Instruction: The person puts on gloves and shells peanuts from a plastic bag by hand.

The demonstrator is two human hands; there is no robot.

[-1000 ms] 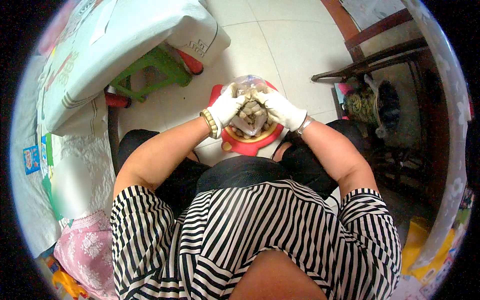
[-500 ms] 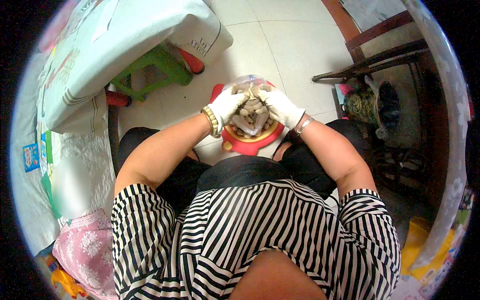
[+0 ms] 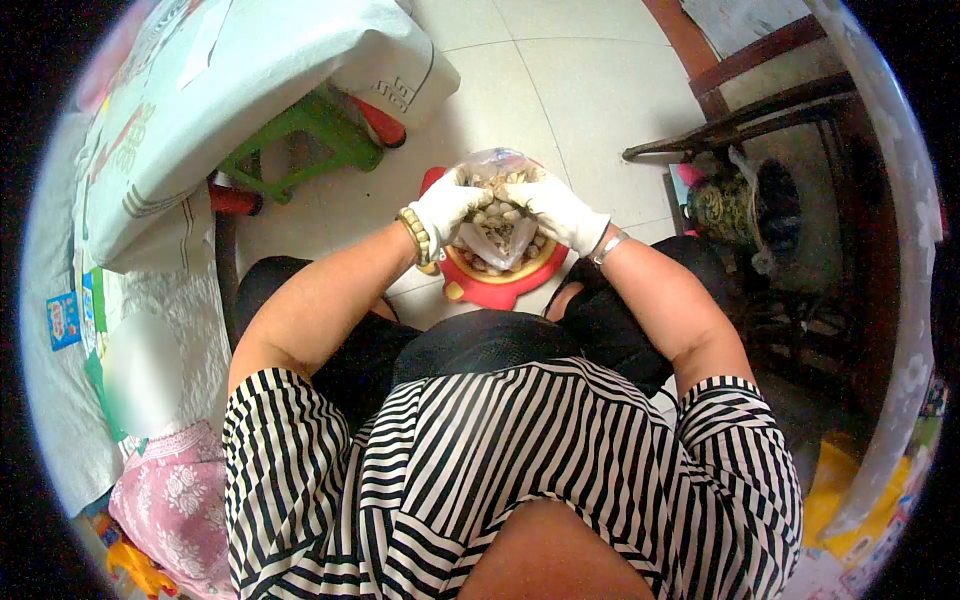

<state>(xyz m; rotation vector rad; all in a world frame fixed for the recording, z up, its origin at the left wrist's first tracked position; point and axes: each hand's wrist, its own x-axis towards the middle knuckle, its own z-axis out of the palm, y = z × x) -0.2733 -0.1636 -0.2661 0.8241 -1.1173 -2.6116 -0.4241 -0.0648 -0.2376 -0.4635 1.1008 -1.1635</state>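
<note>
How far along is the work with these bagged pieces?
Looks done: clear plastic lies open over the red-yellow base. In hand: gloved left hand and right hand at the pale pieces. Left: possibly those below the hands; how many, I cannot tell.

Gloves (image 3: 562, 214): matt white cloth. Bag (image 3: 490, 240): clear, glossy, wrinkled plastic. Stool (image 3: 312, 140): smooth green plastic. Floor tiles (image 3: 600, 95): smooth, slightly glossy. Shirt (image 3: 520, 430): striped cloth.
</note>
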